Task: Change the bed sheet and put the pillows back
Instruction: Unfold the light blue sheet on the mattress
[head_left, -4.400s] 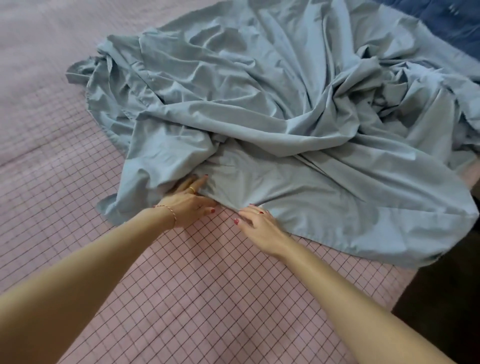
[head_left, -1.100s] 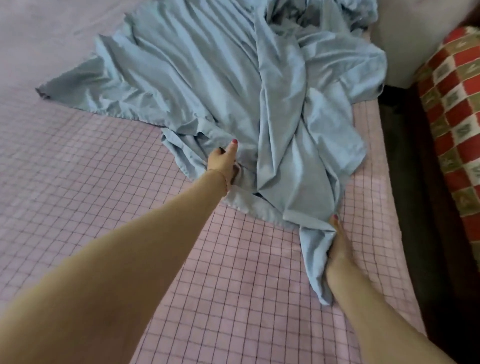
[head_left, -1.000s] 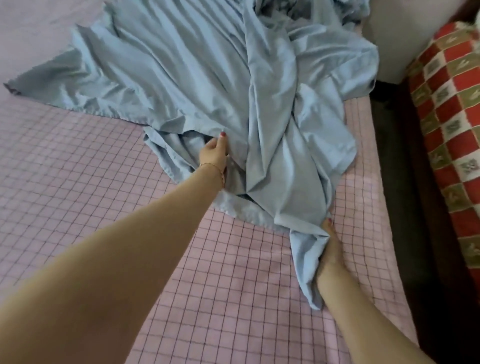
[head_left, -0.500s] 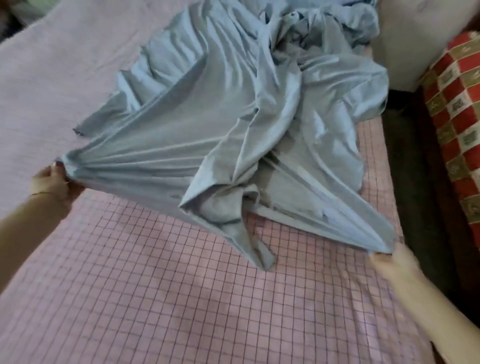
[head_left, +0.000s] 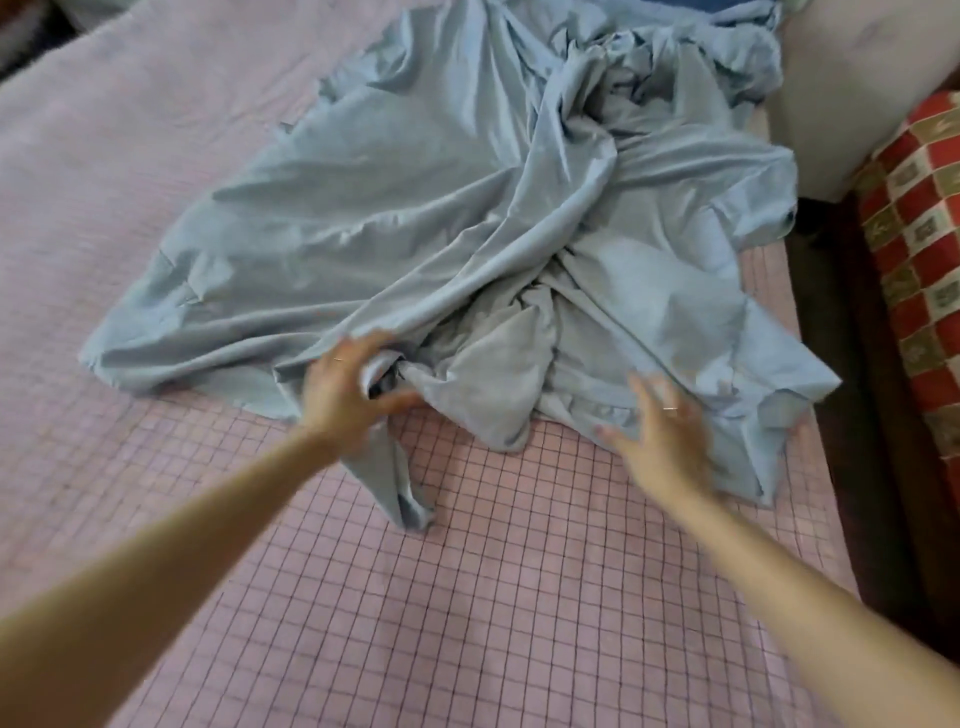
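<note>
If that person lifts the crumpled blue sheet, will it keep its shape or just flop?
Probably flop: the blue sheet lies in soft folds and twists over the pink checked sheet. It looks thin, so likely light. It seems to bunch easily where the left hand closes on it; the right hand is open, blurred.

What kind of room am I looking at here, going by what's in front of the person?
Most likely a bedroom. A wide bed covered in a pink checked sheet fills the view, with a crumpled light blue sheet lying on top. Beside the bed stands furniture draped in a red checked cover.
</note>
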